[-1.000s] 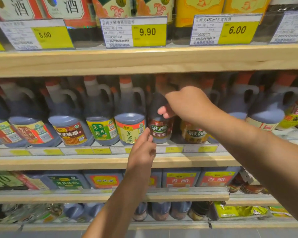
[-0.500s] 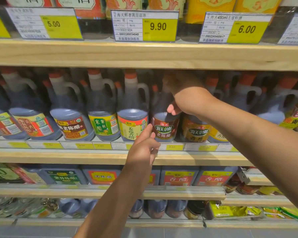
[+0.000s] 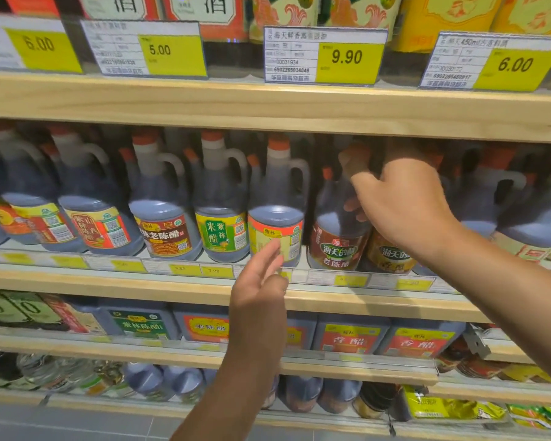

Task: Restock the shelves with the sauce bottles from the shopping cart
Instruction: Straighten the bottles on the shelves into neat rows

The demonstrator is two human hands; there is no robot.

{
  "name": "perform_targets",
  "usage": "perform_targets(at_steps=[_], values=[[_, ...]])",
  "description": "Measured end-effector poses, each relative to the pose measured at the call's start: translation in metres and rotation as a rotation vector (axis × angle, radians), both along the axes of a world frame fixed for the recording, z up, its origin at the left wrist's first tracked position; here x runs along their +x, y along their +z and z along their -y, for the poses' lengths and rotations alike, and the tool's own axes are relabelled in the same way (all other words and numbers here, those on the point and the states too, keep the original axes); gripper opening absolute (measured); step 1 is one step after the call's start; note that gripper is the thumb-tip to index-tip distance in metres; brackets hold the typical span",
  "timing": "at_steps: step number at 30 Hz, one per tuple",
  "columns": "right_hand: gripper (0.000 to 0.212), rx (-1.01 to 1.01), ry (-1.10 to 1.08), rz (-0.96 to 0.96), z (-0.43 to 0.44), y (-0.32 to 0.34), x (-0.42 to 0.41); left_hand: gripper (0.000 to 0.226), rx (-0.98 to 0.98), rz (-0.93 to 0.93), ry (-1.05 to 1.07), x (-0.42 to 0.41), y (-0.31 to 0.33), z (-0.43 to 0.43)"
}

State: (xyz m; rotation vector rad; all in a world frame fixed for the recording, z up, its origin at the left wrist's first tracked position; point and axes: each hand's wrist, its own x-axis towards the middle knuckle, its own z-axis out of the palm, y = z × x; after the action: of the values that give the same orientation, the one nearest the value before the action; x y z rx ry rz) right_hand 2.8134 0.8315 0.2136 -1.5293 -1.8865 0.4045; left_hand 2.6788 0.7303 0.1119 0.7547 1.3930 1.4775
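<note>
1. While the right hand [image 3: 404,205] curls round the neck of the brown-labelled vinegar bottle [image 3: 337,246], that bottle stands upright on the middle shelf [image 3: 109,281].
2. Loose-fingered and empty, the left hand [image 3: 260,281] hovers before the yellow-labelled jug [image 3: 275,218] just beside it.

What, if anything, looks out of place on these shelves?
A price-tag holder by the right end of the third shelf down sits crooked, tilted off the rail line. Otherwise nothing stands out; no spill shows.
</note>
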Motion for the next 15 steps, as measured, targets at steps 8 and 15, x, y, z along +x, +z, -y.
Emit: perform_targets(at_steps=[8,15], values=[[0.052,-0.321,0.149,-0.188,-0.003,0.005,-0.078,0.064,-0.044,-0.136,0.007,-0.036,-0.006,-0.007],[0.031,-0.352,0.209,-0.453,-0.015,0.002,-0.085,0.067,-0.048,-0.200,-0.066,-0.038,-0.002,-0.026]])
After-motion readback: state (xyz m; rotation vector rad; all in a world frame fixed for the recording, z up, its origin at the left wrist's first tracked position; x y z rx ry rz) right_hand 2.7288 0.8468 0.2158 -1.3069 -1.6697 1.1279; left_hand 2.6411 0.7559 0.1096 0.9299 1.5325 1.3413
